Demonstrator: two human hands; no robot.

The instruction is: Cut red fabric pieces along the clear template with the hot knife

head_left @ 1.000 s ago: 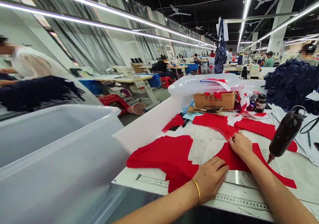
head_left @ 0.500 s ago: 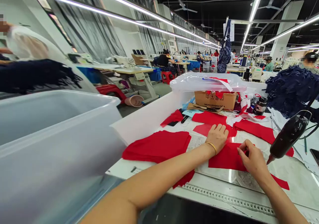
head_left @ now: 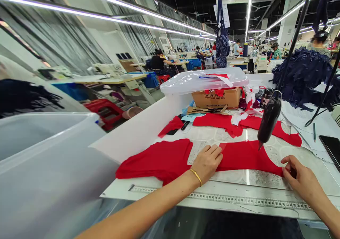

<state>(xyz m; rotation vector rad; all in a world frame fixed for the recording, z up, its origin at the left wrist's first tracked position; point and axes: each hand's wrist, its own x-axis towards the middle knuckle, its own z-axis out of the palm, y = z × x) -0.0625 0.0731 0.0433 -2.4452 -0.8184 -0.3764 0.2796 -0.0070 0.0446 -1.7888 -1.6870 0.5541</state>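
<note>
A red fabric piece (head_left: 249,156) lies flat on the white worktable (head_left: 255,177). My left hand (head_left: 208,162), with a gold bangle on the wrist, rests flat on the piece's left end, fingers stretched out. My right hand (head_left: 299,178) pinches the piece's right corner between thumb and fingers. A stack of red fabric pieces (head_left: 156,159) lies just left of my left hand. A dark hanging tool (head_left: 268,118) points its tip down at the piece's top edge. More red pieces (head_left: 220,121) lie farther back.
A measuring tape (head_left: 239,199) runs along the table's front edge. A large translucent bin (head_left: 47,175) stands at the left. Behind are a cardboard box (head_left: 216,98) under a clear lid (head_left: 204,80), a navy fabric heap (head_left: 302,76), a phone (head_left: 332,146), and people at sewing tables.
My left hand drew back and left to the piece's left end; my right hand slid right to its corner. The piece now lies spread out flat. The hanging tool swung left.
</note>
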